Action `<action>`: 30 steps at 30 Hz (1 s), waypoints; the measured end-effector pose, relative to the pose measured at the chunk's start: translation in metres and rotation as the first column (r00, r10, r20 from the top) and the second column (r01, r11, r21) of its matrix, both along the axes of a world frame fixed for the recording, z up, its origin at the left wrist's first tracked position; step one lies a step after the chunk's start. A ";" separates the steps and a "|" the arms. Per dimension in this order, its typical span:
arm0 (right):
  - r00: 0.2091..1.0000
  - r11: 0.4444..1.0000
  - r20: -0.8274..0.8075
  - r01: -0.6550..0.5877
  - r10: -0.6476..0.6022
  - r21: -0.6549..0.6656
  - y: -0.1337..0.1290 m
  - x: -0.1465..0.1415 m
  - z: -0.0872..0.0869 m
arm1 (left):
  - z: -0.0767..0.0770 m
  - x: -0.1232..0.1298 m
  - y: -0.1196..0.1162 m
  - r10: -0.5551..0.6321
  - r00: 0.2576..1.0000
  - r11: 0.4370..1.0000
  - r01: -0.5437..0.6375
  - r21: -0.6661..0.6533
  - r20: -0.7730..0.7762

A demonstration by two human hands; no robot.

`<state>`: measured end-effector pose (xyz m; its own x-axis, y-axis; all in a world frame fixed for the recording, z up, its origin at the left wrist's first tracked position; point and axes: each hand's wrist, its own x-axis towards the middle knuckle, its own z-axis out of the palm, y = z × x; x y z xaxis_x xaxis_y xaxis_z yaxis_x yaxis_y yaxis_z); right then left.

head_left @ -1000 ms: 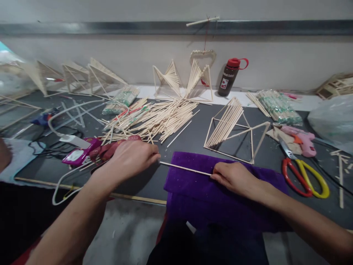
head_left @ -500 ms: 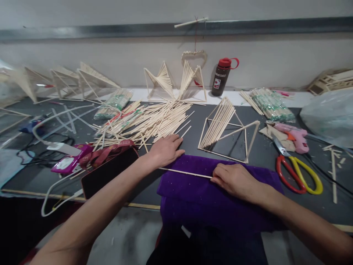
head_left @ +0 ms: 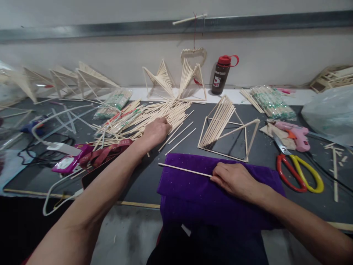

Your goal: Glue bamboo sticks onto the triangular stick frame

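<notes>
My right hand (head_left: 230, 178) is closed on one end of a thin wooden stick (head_left: 187, 170), which lies across a purple cloth (head_left: 193, 193). The stick's other end points left and is free. My left hand (head_left: 157, 130) rests at the near edge of a heap of loose wooden sticks (head_left: 176, 110), its fingers curled down; what they pinch is hidden. Two sticks lie apart just right of the heap. Behind the cloth stands a stick frame (head_left: 220, 125) with a slanted row of sticks on one side.
Scissors (head_left: 299, 173) and a pink glue gun (head_left: 296, 134) lie at right. A dark bottle (head_left: 221, 75) and finished stick models (head_left: 162, 79) stand along the wall. A phone, a red strap (head_left: 110, 154) and a purple power strip (head_left: 68, 158) with cables lie at left.
My left hand has moved away from the cloth's upper left edge, up and left onto the heap of sticks. The stick's left end is now uncovered. My right hand keeps its hold.
</notes>
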<state>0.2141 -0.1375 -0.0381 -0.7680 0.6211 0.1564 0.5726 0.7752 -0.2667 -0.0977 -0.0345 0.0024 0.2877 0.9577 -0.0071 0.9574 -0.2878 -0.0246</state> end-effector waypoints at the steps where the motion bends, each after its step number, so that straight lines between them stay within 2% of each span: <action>1: 1.000 1.000 0.001 -0.003 0.003 0.003 0.000 0.000 0.000 | -0.001 0.002 -0.004 -0.014 1.000 1.000 0.014 0.006 -0.016; 5: 1.000 1.000 -0.003 -0.008 0.008 -0.001 0.001 0.001 0.000 | -0.001 0.003 -0.014 -0.104 0.994 0.994 0.105 -0.026 0.029; 10: 1.000 1.000 -0.003 0.000 0.000 -0.003 0.000 0.000 0.000 | 0.000 0.002 -0.011 -0.052 0.999 0.998 0.052 0.021 0.015; 14: 1.000 1.000 -0.006 0.008 -0.008 -0.001 -0.001 0.000 0.000 | -0.006 0.011 -0.015 -0.087 0.994 0.995 0.089 0.034 -0.073; 18: 1.000 1.000 -0.005 0.002 -0.002 0.007 0.000 0.001 0.000 | -0.006 0.011 -0.021 -0.128 0.991 0.992 0.127 -0.025 -0.031; 23: 1.000 1.000 -0.013 -0.006 0.006 0.003 0.000 0.002 -0.001 | -0.008 0.001 -0.013 -0.021 0.998 0.998 0.026 0.065 -0.066; 26: 1.000 1.000 -0.021 -0.001 0.001 -0.001 0.000 0.002 -0.002 | -0.014 0.004 -0.013 -0.067 0.993 0.996 0.072 0.055 -0.097; 30: 1.000 1.000 -0.009 0.000 0.000 -0.007 0.000 0.002 -0.002 | -0.013 0.008 -0.022 -0.114 0.993 0.993 0.114 0.024 -0.015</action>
